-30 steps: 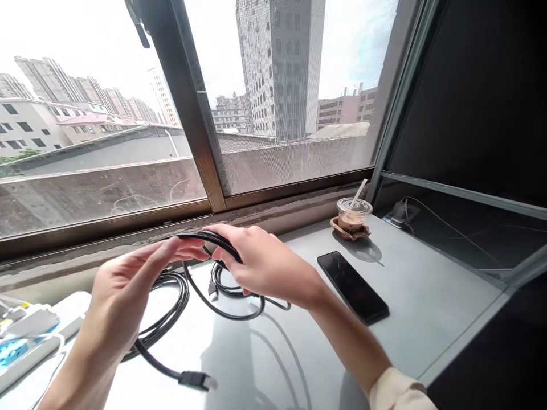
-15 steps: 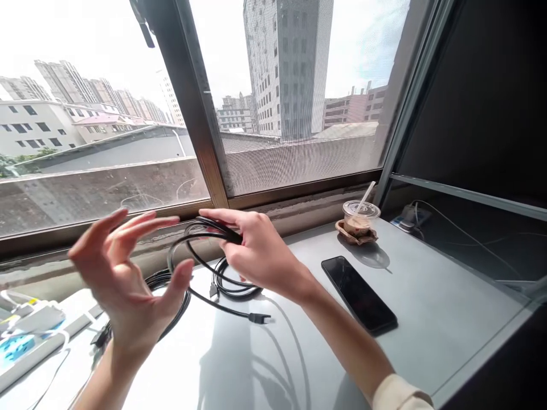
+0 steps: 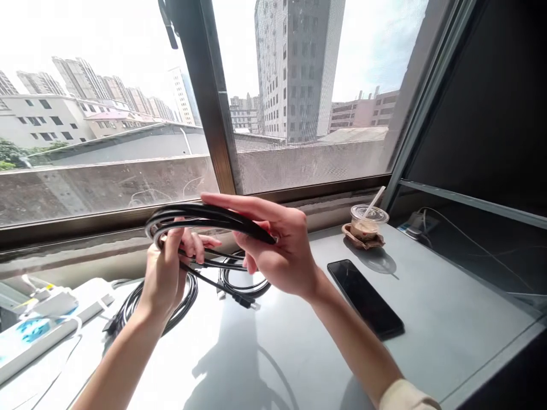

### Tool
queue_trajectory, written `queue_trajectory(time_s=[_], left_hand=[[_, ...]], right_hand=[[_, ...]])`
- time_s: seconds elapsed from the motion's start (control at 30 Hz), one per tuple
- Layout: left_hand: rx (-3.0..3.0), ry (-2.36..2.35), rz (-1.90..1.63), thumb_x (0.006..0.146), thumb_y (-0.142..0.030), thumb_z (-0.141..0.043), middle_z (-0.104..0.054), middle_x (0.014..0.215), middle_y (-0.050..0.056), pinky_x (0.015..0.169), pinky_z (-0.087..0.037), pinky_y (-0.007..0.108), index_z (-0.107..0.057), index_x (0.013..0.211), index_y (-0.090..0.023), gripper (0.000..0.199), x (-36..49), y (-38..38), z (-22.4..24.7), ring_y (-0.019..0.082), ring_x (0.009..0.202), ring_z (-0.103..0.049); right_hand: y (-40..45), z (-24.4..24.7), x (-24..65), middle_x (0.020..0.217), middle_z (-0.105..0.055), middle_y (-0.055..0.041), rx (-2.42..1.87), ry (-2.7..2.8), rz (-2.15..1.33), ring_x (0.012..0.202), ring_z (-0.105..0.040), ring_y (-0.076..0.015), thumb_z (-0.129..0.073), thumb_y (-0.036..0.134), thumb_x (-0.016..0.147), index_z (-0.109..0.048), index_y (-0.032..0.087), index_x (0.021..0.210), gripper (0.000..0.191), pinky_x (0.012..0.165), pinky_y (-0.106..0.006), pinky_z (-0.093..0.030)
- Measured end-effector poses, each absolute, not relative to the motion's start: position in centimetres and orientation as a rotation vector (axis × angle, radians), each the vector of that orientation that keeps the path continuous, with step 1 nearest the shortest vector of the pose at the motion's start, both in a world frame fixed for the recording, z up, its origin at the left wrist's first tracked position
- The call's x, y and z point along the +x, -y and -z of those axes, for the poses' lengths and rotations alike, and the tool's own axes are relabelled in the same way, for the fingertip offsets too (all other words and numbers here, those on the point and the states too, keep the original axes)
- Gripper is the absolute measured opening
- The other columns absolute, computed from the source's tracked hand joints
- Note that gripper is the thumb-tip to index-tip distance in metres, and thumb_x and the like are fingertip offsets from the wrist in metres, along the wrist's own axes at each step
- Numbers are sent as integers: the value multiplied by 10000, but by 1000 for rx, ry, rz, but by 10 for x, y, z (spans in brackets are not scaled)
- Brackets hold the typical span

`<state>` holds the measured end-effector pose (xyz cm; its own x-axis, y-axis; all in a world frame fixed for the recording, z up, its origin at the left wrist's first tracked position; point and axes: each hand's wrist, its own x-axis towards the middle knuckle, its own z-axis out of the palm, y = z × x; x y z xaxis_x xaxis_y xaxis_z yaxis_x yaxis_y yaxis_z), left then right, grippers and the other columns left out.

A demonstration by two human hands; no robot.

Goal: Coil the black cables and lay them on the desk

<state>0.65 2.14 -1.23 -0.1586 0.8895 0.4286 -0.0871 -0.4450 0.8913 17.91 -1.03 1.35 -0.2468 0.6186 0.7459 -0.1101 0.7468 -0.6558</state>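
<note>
A looped black cable [image 3: 205, 212] is held above the desk between my two hands. My right hand [image 3: 282, 245] is closed around the right end of the loops, its index finger stretched along the top. At their left end, my left hand [image 3: 166, 267] reaches into the loops with bent fingers closed about the strands; part of its grip is hidden. One plug [image 3: 243, 300] dangles from the held cable, below and between the hands. Beneath them, two more coiled black cables lie on the desk, one left [image 3: 190, 302] and one nearer the middle [image 3: 256, 291].
A black phone [image 3: 365, 299] lies right of my right forearm. Behind it, a lidded drink cup [image 3: 366, 222] with a straw sits in a cardboard holder [image 3: 363, 241]. A white power strip [image 3: 25, 347] with plugs is at the left. The window frame [image 3: 222, 154] rises behind the desk.
My left hand has moved from spread fingers beside the cable into its loops and closed on them. The loops now lie closer together, and the view has shifted slightly left.
</note>
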Motion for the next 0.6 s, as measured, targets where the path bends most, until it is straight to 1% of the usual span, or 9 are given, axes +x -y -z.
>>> queue_trajectory(time_s=[0.03, 0.1, 0.17, 0.23, 0.33, 0.4, 0.47, 0.53, 0.6], left_hand=[[1300, -961, -1681, 730, -397, -646, -345, 367, -55, 437, -401, 212, -366, 426, -194, 460, 6, -19, 10, 88, 385, -433], [1182, -950, -1701, 698, -383, -684, -253, 335, -79, 319, -242, 191, -301, 413, -184, 517, 6, -14, 5, 43, 285, -278], [1180, -923, -1771, 695, -351, -692, -250, 324, -88, 299, -134, 194, -291, 415, -169, 522, 4, -9, 3, 17, 254, -189], [1253, -891, -1866, 710, -297, -675, -264, 309, -84, 316, -155, 189, -282, 407, -160, 514, 2, -5, 1, 10, 250, -198], [1290, -909, -1900, 724, -251, -629, -266, 294, -77, 321, -189, 183, -285, 394, -162, 485, 1, -2, -2, 13, 250, -212], [1244, -963, -1856, 703, -248, -623, -263, 307, -79, 302, -182, 177, -303, 400, -172, 447, 1, -4, -2, 19, 261, -216], [1202, -1015, -1793, 666, -242, -621, -266, 329, -80, 288, -186, 165, -312, 404, -182, 410, 3, -6, -1, 23, 277, -235], [1204, -1043, -1721, 634, -232, -599, -269, 340, -79, 284, -182, 152, -314, 405, -186, 368, 6, -9, 4, 25, 286, -248], [1232, -1032, -1643, 607, -226, -565, -257, 337, -79, 281, -145, 143, -311, 403, -187, 327, 9, -11, 10, 22, 281, -224]], right_hand=[[7, -13, 179, 1163, -648, -4, -451, 1712, -658, 872, -652, -118, -464, 62, 770, -576, 231, 1245, 516, 601, -179, -509], [0, -12, 177, 1115, -664, -28, -583, 1745, -541, 928, -643, -146, -527, 87, 746, -557, 208, 1264, 533, 676, -208, -521], [-5, -10, 175, 1015, -685, -34, -676, 1754, -502, 874, -654, -150, -581, 135, 745, -558, 193, 1261, 519, 715, -230, -526], [-6, -9, 173, 865, -684, -19, -641, 1753, -617, 747, -659, -126, -583, 172, 777, -582, 177, 1222, 445, 674, -222, -532], [-1, -8, 170, 678, -624, 9, -478, 1761, -957, 547, -610, -92, -585, 265, 821, -643, 162, 1099, 302, 464, -171, -489], [3, -10, 169, 630, -596, 12, -410, 1788, -1151, 469, -568, -80, -583, 364, 838, -664, 157, 1035, 297, 362, -152, -428], [6, -13, 170, 638, -601, 7, -360, 1806, -1275, 443, -553, -67, -556, 403, 859, -666, 150, 1020, 320, 322, -136, -386], [8, -17, 171, 660, -614, 10, -319, 1799, -1365, 444, -555, -56, -536, 382, 879, -663, 151, 1037, 307, 312, -124, -358], [10, -19, 172, 581, -582, 40, -307, 1775, -1415, 394, -506, -40, -534, 372, 886, -664, 158, 1060, 305, 305, -122, -332]])
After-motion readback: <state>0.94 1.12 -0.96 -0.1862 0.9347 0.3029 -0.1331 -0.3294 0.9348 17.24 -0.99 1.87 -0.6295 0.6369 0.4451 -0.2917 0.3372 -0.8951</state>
